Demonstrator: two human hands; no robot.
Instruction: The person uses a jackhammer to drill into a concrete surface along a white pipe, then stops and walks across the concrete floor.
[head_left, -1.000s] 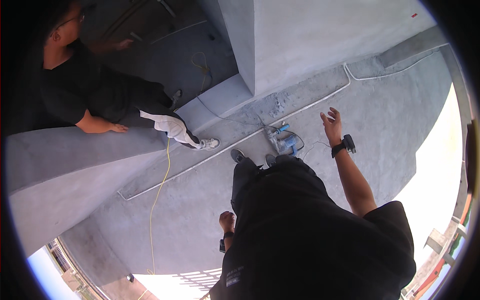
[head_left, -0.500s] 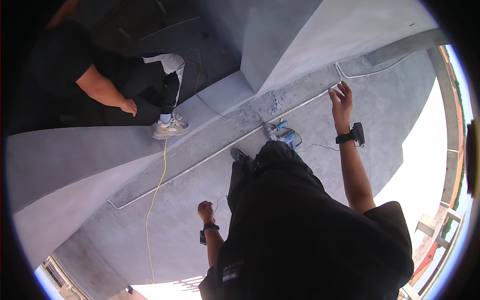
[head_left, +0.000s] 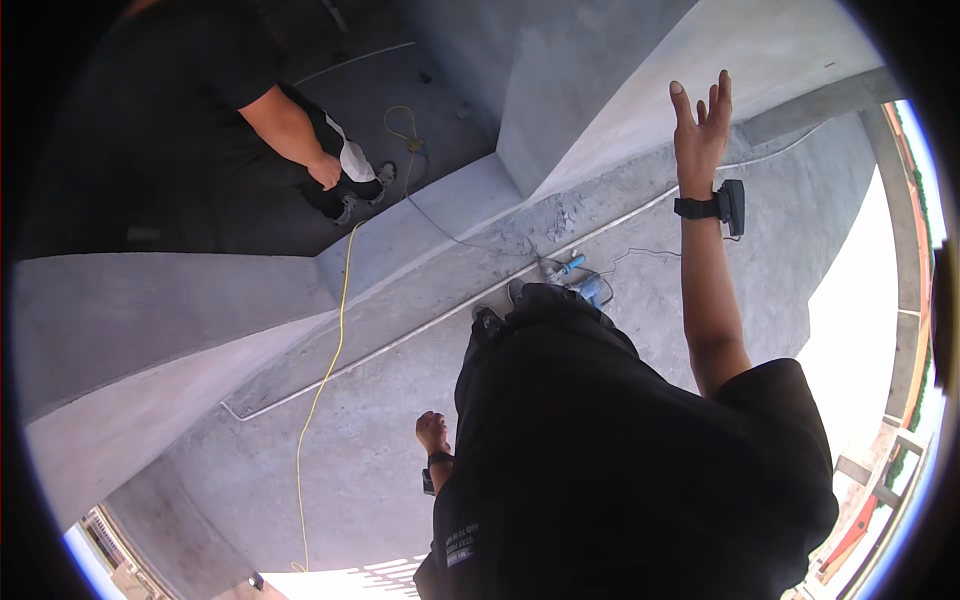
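My right hand (head_left: 703, 145) is raised at the upper right with its fingers spread and nothing in it. A black strap with a small device (head_left: 730, 207) circles that wrist. My left hand (head_left: 432, 431) hangs low beside my body, fingers curled in, and nothing shows in it. Its wrist also carries a black band. On the floor by my feet (head_left: 487, 318) lies a blue corded power tool (head_left: 588, 288) with a side handle (head_left: 573, 264), partly hidden by my trousers. It is the nearest tool, apart from both hands.
A white pipe (head_left: 430, 318) runs along the floor near rubble (head_left: 570, 218). A low concrete ledge (head_left: 430, 220) and wall bound the far side. Beyond it is another person (head_left: 290, 125). A yellow cord (head_left: 322, 385) crosses the ledge and floor.
My right hand has risen and its fingers have spread. My left hand has drawn nearer my body. The other person's foot has left the ledge, and they now stand behind it.
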